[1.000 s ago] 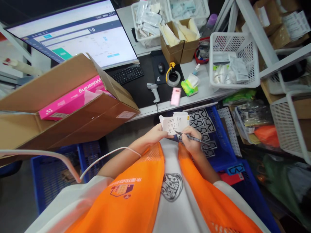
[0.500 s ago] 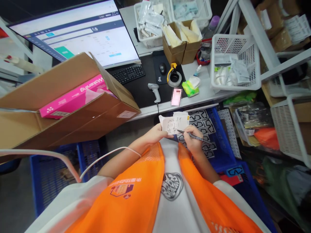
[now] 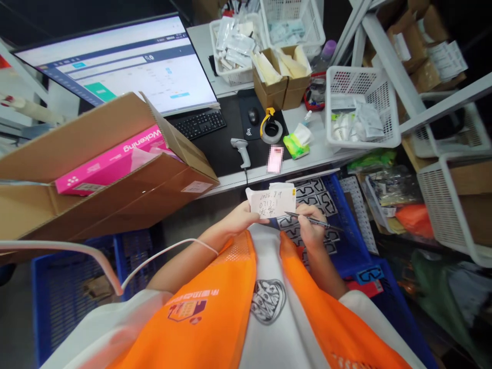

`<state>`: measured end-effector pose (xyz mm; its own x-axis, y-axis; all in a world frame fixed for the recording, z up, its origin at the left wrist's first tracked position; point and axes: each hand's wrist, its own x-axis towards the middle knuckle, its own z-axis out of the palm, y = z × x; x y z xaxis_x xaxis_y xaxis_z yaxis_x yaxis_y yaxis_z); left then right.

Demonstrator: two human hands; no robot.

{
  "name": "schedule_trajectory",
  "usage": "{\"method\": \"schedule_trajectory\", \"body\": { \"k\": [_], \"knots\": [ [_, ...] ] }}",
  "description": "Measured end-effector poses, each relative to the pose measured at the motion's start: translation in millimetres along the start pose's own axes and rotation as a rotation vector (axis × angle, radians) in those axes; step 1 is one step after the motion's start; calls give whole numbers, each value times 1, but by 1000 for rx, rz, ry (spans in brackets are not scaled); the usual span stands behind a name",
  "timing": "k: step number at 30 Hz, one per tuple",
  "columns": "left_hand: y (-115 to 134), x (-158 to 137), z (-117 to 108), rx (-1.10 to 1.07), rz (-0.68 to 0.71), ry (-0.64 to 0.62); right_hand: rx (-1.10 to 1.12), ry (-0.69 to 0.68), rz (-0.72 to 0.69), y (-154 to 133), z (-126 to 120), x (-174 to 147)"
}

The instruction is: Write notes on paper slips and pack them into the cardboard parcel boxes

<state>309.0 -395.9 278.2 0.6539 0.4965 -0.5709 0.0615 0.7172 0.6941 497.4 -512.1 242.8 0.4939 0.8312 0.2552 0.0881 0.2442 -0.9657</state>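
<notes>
My left hand [image 3: 246, 218] grips a small white notepad [image 3: 272, 201] at its left side, in front of my chest. Handwriting in dark ink covers the top sheet: a date, a number line and a few characters. In my right hand [image 3: 312, 225] is a dark pen [image 3: 320, 222], pinched between thumb and fingers. Its tip lies over the right part of the lowest written line; whether it touches the paper I cannot tell. Past the notepad, on the desk, lie a white barcode scanner [image 3: 241, 152] and a green tissue pack [image 3: 296, 143].
An open carton [image 3: 165, 192] with a pink box [image 3: 115, 160] inside stands on the left, before a monitor [image 3: 134, 66]. A tape roll [image 3: 271, 132] lies near the mouse [image 3: 253, 116]. White baskets [image 3: 361, 105] line the right. Blue crates [image 3: 348, 225] sit below the desk.
The pen tip has shifted right, off the last characters, and more of the lowest line shows. My left hand still holds the notepad. The whole view has shifted slightly.
</notes>
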Motion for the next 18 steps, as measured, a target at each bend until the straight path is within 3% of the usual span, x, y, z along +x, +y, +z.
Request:
{"method": "schedule_trajectory", "body": {
  "k": [6,12,18],
  "knots": [
    [-5,-1,-2,45,-20,0,11,37,10,9,1,-5],
    [-10,-2,-6,46,-29,13,-27,-27,24,12,3,-10],
    [-10,-2,-8,11,-39,32,-26,-12,-30,12,7,-10]
  ]
}}
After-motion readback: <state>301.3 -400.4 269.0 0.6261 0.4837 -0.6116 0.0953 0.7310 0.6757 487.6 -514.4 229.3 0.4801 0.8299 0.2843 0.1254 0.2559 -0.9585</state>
